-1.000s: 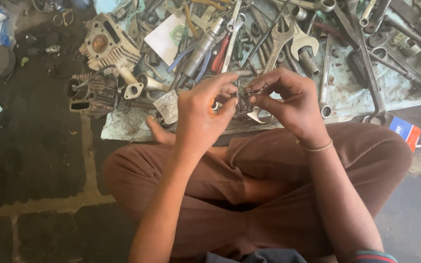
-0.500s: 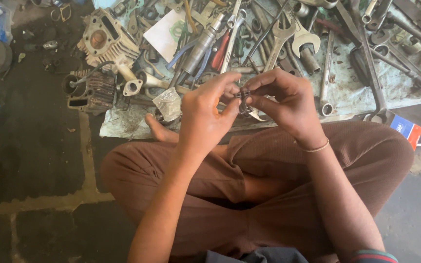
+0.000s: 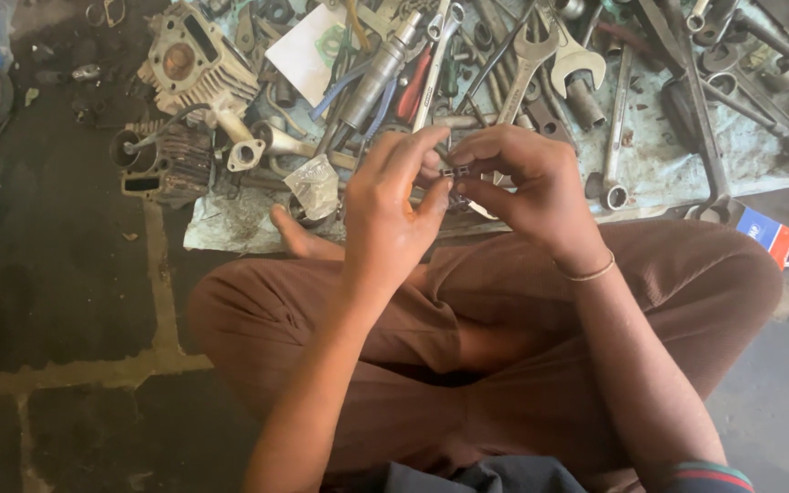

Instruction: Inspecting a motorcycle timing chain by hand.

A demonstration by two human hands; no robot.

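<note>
Between both pinching hands, left hand [image 3: 393,205] and right hand [image 3: 527,187]: small dark metal part [image 3: 454,172].

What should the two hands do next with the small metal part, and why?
Probably keep the small metal part pinched and turn it gently: the left hand and right hand both hold it by fingertips, above the lap, so it could easily drop.

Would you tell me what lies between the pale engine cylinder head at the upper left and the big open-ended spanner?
In the head view, between the cylinder head and the spanner lie a white card, a grey cylindrical tool and a red-handled tool.
</note>
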